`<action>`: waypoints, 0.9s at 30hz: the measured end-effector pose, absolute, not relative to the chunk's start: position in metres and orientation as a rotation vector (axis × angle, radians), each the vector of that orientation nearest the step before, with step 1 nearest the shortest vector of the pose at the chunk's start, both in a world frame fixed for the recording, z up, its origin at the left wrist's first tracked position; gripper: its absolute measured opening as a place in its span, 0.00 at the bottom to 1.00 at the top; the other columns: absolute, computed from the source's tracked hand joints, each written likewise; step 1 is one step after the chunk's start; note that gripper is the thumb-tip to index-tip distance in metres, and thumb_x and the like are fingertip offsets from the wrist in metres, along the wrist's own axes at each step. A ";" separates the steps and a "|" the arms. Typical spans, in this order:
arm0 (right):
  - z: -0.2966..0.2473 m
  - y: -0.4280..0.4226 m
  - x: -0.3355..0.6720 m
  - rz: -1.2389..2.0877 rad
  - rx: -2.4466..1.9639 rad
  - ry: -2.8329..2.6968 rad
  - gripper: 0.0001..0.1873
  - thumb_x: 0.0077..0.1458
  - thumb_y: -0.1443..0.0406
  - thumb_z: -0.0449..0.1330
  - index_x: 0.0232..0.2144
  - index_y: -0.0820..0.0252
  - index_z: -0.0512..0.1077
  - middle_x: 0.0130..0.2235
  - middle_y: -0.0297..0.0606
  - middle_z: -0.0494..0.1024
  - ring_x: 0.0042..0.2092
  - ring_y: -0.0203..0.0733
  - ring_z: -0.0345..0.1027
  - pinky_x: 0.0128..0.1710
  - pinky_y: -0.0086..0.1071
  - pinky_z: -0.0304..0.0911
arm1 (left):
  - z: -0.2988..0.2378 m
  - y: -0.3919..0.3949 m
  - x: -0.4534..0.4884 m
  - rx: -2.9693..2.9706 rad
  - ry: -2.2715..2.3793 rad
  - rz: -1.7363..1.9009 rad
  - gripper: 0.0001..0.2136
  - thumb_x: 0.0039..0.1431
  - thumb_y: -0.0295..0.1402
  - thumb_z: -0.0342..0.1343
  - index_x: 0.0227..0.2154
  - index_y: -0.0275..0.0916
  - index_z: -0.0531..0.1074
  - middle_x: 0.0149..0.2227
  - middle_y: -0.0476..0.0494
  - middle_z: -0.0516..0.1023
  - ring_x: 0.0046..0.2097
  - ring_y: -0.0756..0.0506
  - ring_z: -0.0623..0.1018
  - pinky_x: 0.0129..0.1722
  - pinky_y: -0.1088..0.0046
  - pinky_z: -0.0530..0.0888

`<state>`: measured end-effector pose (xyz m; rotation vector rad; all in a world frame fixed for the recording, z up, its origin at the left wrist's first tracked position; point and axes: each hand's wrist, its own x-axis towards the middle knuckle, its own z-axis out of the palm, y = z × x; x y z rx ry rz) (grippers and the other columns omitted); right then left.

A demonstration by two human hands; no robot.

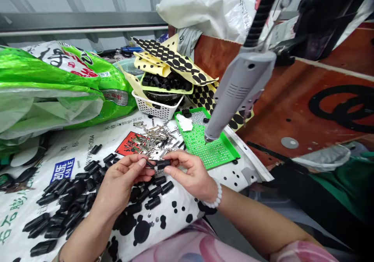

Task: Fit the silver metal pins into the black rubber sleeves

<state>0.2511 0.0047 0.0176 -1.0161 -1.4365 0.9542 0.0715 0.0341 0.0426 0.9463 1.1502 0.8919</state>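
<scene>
My left hand [121,180] pinches a thin dark piece [150,165] between thumb and fingertips. Facing it, my right hand [191,174] grips a short black plastic tube [163,163] by its far end. The two parts meet end to end, with a small pale bit at the joint; whether they are joined I cannot tell. Just beyond my fingers lies a heap of small metal strips [156,139]. Many similar black plastic tubes [68,199] are spread below and left of my hands.
A grey electric screwdriver [236,86] hangs over a green perforated tray [224,151] holding small screws [198,117]. Behind stand a white basket [157,108] and sheets of black dots [178,61]. A green bag [113,78] lies left; a brown board [292,110] stands right.
</scene>
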 end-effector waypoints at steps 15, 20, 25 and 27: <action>0.010 0.002 0.241 0.218 -0.969 -1.818 0.13 0.56 0.71 0.52 0.45 0.65 0.68 0.41 0.48 0.74 0.42 0.43 0.69 0.42 0.38 0.69 | 0.029 0.017 0.075 1.237 1.188 0.874 0.11 0.53 0.39 0.56 0.25 0.36 0.69 0.19 0.52 0.70 0.23 0.52 0.68 0.26 0.77 0.67; 0.006 0.005 0.240 0.394 -0.950 -1.754 0.13 0.57 0.68 0.54 0.45 0.61 0.70 0.40 0.45 0.74 0.41 0.41 0.69 0.40 0.36 0.69 | 0.027 0.018 0.075 1.475 1.284 0.939 0.09 0.54 0.39 0.54 0.26 0.38 0.68 0.18 0.54 0.67 0.22 0.51 0.67 0.23 0.76 0.66; 0.004 0.004 0.236 0.807 -1.006 -1.462 0.10 0.53 0.65 0.59 0.39 0.57 0.74 0.34 0.37 0.74 0.35 0.37 0.69 0.37 0.33 0.69 | 0.022 0.019 0.073 1.875 1.268 1.061 0.04 0.58 0.32 0.50 0.30 0.39 0.68 0.28 0.49 0.70 0.28 0.50 0.71 0.28 0.75 0.70; 0.004 0.004 0.234 1.053 -1.016 -1.275 0.10 0.51 0.65 0.60 0.38 0.57 0.74 0.29 0.34 0.74 0.30 0.34 0.69 0.32 0.31 0.69 | 0.022 0.021 0.071 2.143 1.218 1.106 0.03 0.58 0.28 0.50 0.31 0.39 0.68 0.31 0.46 0.72 0.32 0.50 0.73 0.32 0.74 0.71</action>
